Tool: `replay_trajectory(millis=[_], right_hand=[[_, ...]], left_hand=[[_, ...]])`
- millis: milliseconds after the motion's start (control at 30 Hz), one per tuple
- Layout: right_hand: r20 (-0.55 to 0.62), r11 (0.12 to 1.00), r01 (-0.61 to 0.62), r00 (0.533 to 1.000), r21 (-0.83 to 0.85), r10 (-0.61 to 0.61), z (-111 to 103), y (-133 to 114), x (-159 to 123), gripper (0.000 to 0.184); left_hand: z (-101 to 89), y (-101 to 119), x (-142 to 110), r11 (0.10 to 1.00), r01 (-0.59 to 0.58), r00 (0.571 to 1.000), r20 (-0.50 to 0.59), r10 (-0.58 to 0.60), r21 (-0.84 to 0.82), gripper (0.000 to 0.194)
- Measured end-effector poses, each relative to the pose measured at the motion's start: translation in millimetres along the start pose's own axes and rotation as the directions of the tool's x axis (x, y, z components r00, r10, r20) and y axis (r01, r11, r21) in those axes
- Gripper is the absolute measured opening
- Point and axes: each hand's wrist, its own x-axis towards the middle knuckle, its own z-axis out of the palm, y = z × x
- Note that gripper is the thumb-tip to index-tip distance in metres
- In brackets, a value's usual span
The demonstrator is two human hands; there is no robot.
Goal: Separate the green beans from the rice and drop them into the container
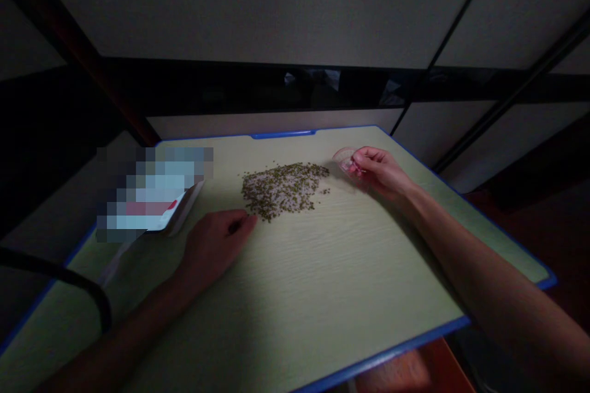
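Note:
A loose, flat pile of small grains, dark green to brown over a paler mass, lies on the folding table's light top. At the pile's near left edge rests my left hand, its fingers curled and the thumb close to the forefinger. A dark hollow shows between them, and anything inside is hidden. Just right of the pile, my right hand pinches a clear rounded plastic piece with a fan-like outline. Its lower edge is close to the tabletop; whether they touch I cannot tell.
On the left side of the table, a lit screen device, partly pixelated, leans at a slant. A dark curved cable or bar crosses the lower left. Blue edging rims the table. Pale cabinet panels stand behind it.

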Motion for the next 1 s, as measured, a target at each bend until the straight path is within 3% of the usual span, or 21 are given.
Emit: replay_trajectory(millis=[133,400,1000], right_hand=[[-0.142,0.995,-0.015,0.990,-0.101,0.000,-12.6,9.7,5.9,0.032],[-0.128,0.888,0.020,0.988,-0.459,-0.088,-4.5,8.5,3.6,0.025],[0.107,0.932,0.007,0.994,-0.362,0.034,9.6,11.7,-0.4,0.033]], left_hand=[[-0.1,0.1,0.6,1.000,0.023,1.000,0.020,-0.023,-0.010,0.037],[0.4,-0.9,1.9,0.999,0.042,0.998,0.036,-0.041,-0.016,0.037],[0.0,-2.9,2.2,0.999,0.053,0.997,0.053,-0.052,-0.009,0.037]])
